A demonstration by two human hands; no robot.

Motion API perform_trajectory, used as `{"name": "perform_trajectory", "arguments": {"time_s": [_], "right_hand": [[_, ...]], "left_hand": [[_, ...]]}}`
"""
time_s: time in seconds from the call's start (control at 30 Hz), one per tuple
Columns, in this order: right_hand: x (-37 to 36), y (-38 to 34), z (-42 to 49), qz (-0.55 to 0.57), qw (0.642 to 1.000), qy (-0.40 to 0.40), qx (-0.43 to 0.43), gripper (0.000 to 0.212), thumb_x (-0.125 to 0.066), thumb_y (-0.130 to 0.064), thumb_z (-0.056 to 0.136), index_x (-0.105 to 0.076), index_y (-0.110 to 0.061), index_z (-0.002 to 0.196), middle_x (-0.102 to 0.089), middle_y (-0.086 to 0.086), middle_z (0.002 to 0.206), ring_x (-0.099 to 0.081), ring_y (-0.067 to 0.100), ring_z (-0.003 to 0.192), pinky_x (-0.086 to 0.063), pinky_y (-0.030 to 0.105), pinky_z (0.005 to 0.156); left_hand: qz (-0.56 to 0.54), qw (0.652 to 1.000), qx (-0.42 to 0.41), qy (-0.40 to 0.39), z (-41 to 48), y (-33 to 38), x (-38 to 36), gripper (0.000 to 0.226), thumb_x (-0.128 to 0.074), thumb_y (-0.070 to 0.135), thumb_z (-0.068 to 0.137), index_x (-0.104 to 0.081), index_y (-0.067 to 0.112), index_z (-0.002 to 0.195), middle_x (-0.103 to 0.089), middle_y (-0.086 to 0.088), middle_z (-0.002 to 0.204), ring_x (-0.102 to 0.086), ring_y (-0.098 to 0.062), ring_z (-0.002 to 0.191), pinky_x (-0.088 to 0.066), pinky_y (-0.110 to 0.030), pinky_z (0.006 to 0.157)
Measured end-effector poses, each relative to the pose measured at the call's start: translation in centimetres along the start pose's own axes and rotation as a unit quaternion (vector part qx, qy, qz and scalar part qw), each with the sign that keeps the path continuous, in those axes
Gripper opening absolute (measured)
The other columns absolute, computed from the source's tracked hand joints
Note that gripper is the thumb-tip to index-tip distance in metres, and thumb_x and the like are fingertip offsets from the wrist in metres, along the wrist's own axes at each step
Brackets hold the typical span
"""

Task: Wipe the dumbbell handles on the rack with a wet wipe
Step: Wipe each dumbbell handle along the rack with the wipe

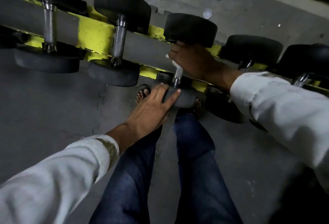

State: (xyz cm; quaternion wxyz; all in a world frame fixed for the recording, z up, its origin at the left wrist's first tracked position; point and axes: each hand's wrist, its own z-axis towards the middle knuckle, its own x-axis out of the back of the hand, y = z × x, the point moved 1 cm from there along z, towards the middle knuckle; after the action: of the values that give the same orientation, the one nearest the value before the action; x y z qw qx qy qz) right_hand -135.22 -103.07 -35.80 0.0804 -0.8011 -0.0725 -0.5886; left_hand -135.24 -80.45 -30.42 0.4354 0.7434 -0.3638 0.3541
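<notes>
Black dumbbells with steel handles lie across a yellow and grey rack point(96, 35). My right hand point(194, 61) is wrapped round the handle of the middle dumbbell point(190, 27), with a white wet wipe point(175, 64) squeezed between palm and handle. Only the lower end of that handle point(177, 76) shows below my fingers. My left hand point(154, 104) grips the near weight head point(183, 97) of the same dumbbell, thumb on its top edge.
Two more dumbbells point(118, 40) lie to the left, with bare steel handles point(48, 26). Others point(252, 49) sit to the right, partly behind my right sleeve. My legs and sandalled feet point(142, 92) stand on the grey mat floor under the rack.
</notes>
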Motion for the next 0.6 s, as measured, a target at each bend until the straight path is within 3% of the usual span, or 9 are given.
{"name": "perform_trajectory", "arguments": {"time_s": [0.07,0.13,0.23,0.3,0.37,0.43,0.5,0.6], "right_hand": [[0.7,-0.7,0.4,-0.023,0.997,-0.039,-0.068,0.025,-0.04,-0.008,0.089,-0.065,-0.01,0.091,-0.062,0.011,0.098,-0.057,0.033,0.109,-0.042,0.036,0.058],[1.2,-2.1,0.5,0.003,0.989,-0.116,-0.092,0.029,-0.04,-0.003,0.092,-0.066,-0.006,0.103,-0.063,0.017,0.109,-0.056,0.037,0.114,-0.045,0.041,0.069],[2.4,-4.0,1.4,0.034,0.973,-0.227,-0.012,0.023,-0.051,-0.014,0.097,-0.068,-0.009,0.112,-0.068,0.017,0.115,-0.064,0.037,0.109,-0.047,0.039,0.078],[3.7,-4.4,2.7,-0.024,0.957,-0.288,0.033,0.027,-0.053,-0.018,0.097,-0.066,-0.014,0.121,-0.065,0.013,0.127,-0.063,0.036,0.117,-0.05,0.043,0.086],[4.0,-4.1,4.3,-0.086,0.948,-0.307,0.024,0.032,-0.05,-0.02,0.1,-0.061,-0.016,0.13,-0.06,0.007,0.138,-0.058,0.033,0.126,-0.048,0.045,0.095],[3.7,-3.8,5.1,-0.082,0.948,-0.307,0.015,0.031,-0.05,-0.018,0.097,-0.065,-0.017,0.124,-0.062,0.005,0.136,-0.06,0.028,0.124,-0.048,0.037,0.088],[2.7,-3.8,5.2,-0.011,0.947,-0.32,0.001,0.028,-0.054,-0.016,0.093,-0.069,-0.015,0.116,-0.066,0.006,0.129,-0.064,0.026,0.115,-0.046,0.023,0.069],[2.7,-4.6,4.3,0.007,0.937,-0.343,0.063,0.023,-0.061,-0.015,0.089,-0.07,-0.011,0.109,-0.069,0.007,0.119,-0.068,0.03,0.107,-0.049,0.029,0.068]], "left_hand": [[-0.012,1.0,0.006,0.004,-0.1,0.2,-0.2,0.088,-0.078,0.022,0.084,-0.033,0.012,0.16,-0.041,-0.023,0.147,-0.038,-0.038,0.141,-0.051,-0.038,0.102],[-0.022,1.0,0.013,0.004,-0.1,0.4,-0.4,0.087,-0.076,0.021,0.085,-0.032,0.012,0.16,-0.039,-0.022,0.148,-0.036,-0.038,0.142,-0.052,-0.039,0.1],[-0.04,0.999,0.023,-0.001,-0.1,0.7,-0.6,0.085,-0.072,0.019,0.087,-0.03,0.013,0.161,-0.034,-0.024,0.151,-0.032,-0.04,0.144,-0.05,-0.044,0.104],[-0.045,0.999,0.029,-0.002,-0.1,0.9,-0.8,0.085,-0.072,0.017,0.087,-0.03,0.012,0.161,-0.034,-0.026,0.152,-0.031,-0.041,0.145,-0.05,-0.045,0.104],[-0.048,0.998,0.041,-0.002,-0.2,1.2,-0.9,0.087,-0.073,0.017,0.086,-0.03,0.012,0.161,-0.034,-0.027,0.152,-0.03,-0.042,0.146,-0.052,-0.046,0.101],[-0.05,0.997,0.05,-0.002,-0.2,1.5,-0.9,0.087,-0.073,0.016,0.086,-0.029,0.012,0.161,-0.034,-0.027,0.153,-0.029,-0.043,0.147,-0.053,-0.047,0.1],[-0.048,0.997,0.056,-0.002,-0.2,1.7,-0.9,0.089,-0.074,0.015,0.085,-0.029,0.012,0.161,-0.032,-0.028,0.155,-0.028,-0.043,0.148,-0.052,-0.047,0.102],[-0.042,0.997,0.062,-0.002,-0.2,2.1,-0.8,0.091,-0.076,0.016,0.084,-0.029,0.011,0.161,-0.031,-0.028,0.155,-0.028,-0.044,0.149,-0.048,-0.046,0.106]]}}
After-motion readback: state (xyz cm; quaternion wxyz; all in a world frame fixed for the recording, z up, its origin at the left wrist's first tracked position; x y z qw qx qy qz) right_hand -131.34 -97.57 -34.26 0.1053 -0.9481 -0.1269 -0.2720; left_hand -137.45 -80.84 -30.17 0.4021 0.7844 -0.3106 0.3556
